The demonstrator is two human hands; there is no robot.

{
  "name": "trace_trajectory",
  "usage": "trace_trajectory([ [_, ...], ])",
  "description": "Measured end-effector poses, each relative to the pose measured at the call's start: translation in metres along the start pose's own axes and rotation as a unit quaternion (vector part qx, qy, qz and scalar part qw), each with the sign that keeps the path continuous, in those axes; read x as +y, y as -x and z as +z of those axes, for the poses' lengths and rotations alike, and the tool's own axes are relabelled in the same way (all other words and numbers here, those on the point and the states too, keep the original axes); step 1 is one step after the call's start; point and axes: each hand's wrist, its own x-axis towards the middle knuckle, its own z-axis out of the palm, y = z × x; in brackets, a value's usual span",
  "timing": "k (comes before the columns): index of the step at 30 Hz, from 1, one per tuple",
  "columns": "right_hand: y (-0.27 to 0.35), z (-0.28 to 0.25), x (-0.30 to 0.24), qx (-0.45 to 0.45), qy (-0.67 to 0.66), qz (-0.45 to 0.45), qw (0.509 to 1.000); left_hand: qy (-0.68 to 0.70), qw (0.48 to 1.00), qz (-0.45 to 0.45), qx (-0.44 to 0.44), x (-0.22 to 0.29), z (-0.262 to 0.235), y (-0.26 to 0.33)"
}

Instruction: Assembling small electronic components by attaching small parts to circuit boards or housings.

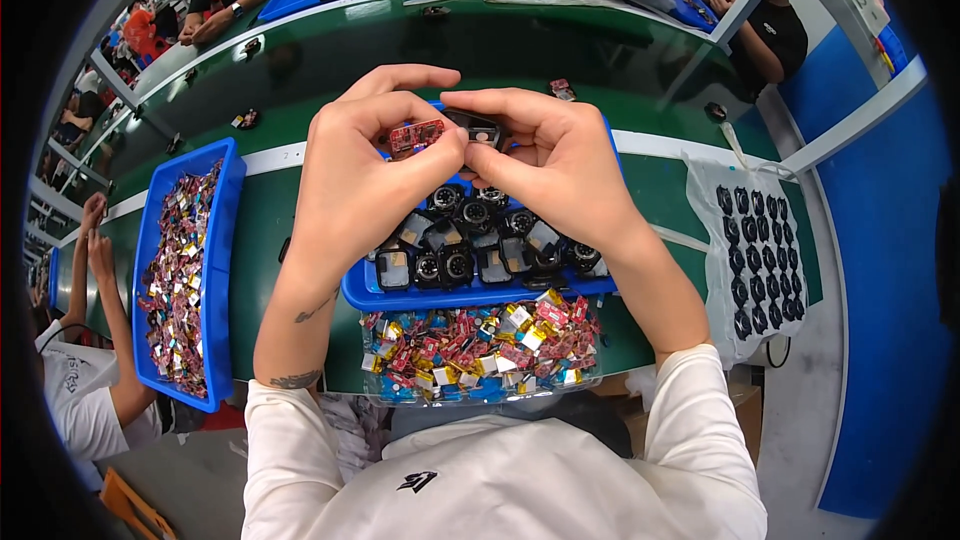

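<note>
Farthest out beyond your left hand [365, 155], a co-worker in a white top [95, 395] sits with both arms raised. Nearer, to the left of that hand and a little lower, a long blue bin [229, 270] holds a heap of small red boards [180, 275]. Your left hand itself is closed on a red circuit board [415, 138], pinched between thumb and fingers, with the thumb tip reaching across to the piece in your other hand. Below and between your hands a blue tray [365, 292] carries a jumble of black watch cases [456, 266], and closer to your body a clear tray [515, 393] is full of red boards and silver-and-yellow cells [515, 318]. Just right of the red circuit board, your right hand [560, 145] is clamped on a dark case [478, 130]; its hidden side you cannot make out here. Well to the right of that hand and lower, a white sheet [714, 285] bears black round parts [755, 260] in neat rows, and past it stands a blue panel [885, 270].
</note>
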Motion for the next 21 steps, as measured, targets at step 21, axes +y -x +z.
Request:
trace_trajectory([
  [21,0.0038,0.0014,0.0052,-0.007,0.060,-0.016,0.998,-0.018,0.999,-0.030,0.010,-0.0046,0.0054,-0.0001],
])
